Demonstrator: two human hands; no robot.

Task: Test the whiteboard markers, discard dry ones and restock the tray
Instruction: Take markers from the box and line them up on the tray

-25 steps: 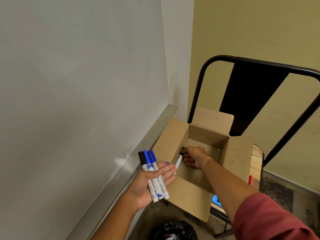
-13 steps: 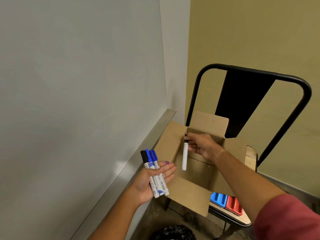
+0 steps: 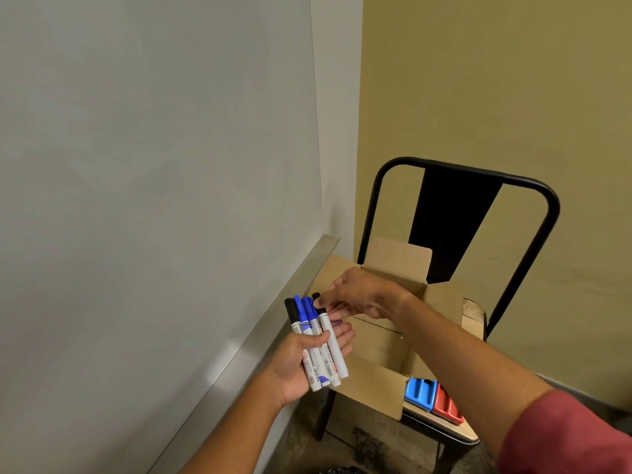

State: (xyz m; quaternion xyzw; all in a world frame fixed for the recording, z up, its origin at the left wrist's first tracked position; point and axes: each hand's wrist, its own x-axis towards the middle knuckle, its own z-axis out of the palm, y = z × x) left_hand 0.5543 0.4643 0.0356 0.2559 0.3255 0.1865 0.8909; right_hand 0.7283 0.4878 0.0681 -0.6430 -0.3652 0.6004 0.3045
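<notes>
- The fourth whiteboard marker (image 3: 331, 340), black cap and white barrel, lay on the left palm at the right edge of the row, its cap pinched by the right hand's fingertips (image 3: 321, 302).
- The right hand (image 3: 362, 295) sat at 1 o'clock from the bundle, thumb and forefinger narrow on that cap; the other fingers looked loose.
- The left hand (image 3: 301, 364) was a shallow cradle, palm up, thumb laid across three other markers (image 3: 306, 333): one black cap, two blue.
- To do this well, I'd judge: seat the barrel flat against its neighbour before letting go, caps all one way, and tilt the palm slightly inward, as smooth round plastic barrels roll.
- At 3 o'clock stood the open cardboard box (image 3: 383, 340), matte brown, flaps out, on a wooden-seated metal chair (image 3: 458, 213).
- Blue and red plastic trays (image 3: 432, 398) sat at 4 o'clock on the seat.
- At 9 o'clock ran the whiteboard's aluminium ledge (image 3: 273, 323), glossy and narrow.
</notes>
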